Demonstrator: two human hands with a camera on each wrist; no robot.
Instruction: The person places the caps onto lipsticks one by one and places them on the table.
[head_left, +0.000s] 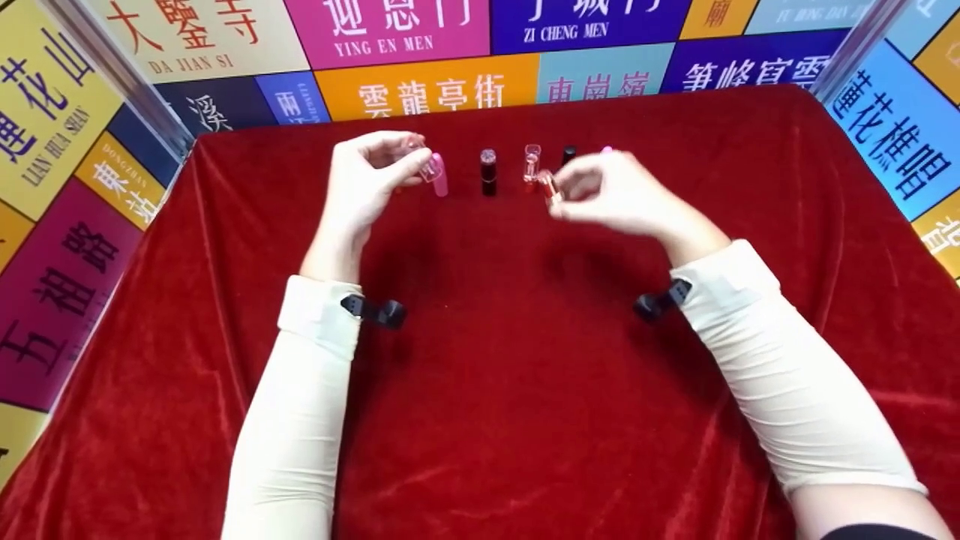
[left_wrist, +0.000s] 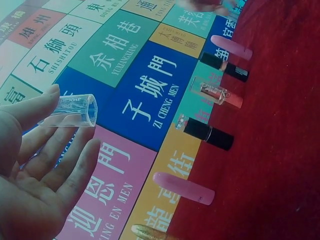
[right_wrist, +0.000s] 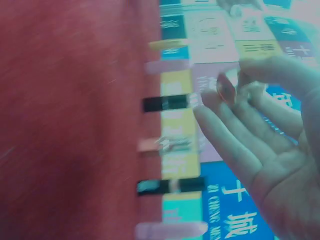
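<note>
My left hand (head_left: 367, 172) pinches a clear, hollow cap (left_wrist: 75, 111) between thumb and fingers, up above the cloth. In my right hand (head_left: 611, 191) a small lipstick tube (head_left: 551, 187) with a reddish, shiny body is pinched at the fingertips; it is blurred in the right wrist view. Between and behind the hands runs a row of upright lipsticks. A pink tube (left_wrist: 185, 188) stands beside the left hand, then a black lipstick (head_left: 489, 174) with a decorated top. A clear-capped lipstick (head_left: 532, 161) with a red base stands close by the right hand.
Beyond it are another black lipstick (left_wrist: 225, 67) and a second pink tube (left_wrist: 231, 47), partly behind the right hand in the head view. A gold tube (left_wrist: 150, 232) ends the row at the left. Red velvet cloth (head_left: 480, 375) covers the table; printed panels (head_left: 420, 90) stand behind.
</note>
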